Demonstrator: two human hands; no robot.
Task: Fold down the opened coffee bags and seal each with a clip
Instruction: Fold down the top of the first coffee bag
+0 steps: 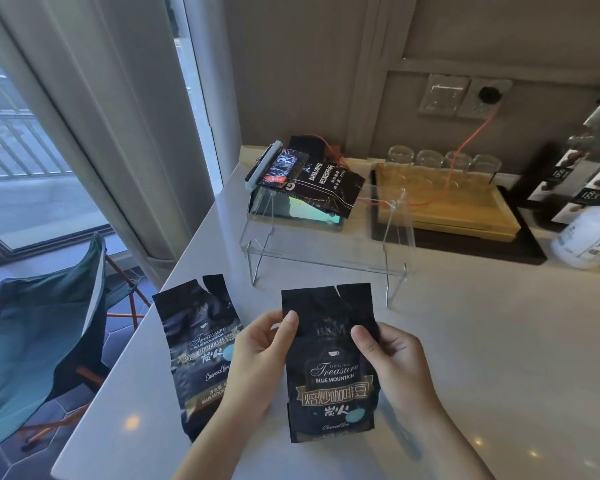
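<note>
A black coffee bag [329, 382] with gold lettering stands upright on the white counter, its torn top open and unfolded. My left hand [257, 351] grips its upper left edge and my right hand [392, 355] grips its upper right edge, thumbs on the front. A second, matching coffee bag [194, 344] lies flat to the left, its top also torn open. A third black coffee bag [312, 178] rests on a clear acrylic stand [326, 261] at the back, with a pale sealing clip [262, 166] across its folded end.
A wooden tray [447, 213] on a black mat holds upturned glasses at the back right. A white bottle [586, 233] and dark bottles stand at the far right. An orange cable runs from the wall socket [489, 95]. A folding chair [39, 327] sits below the counter's left edge.
</note>
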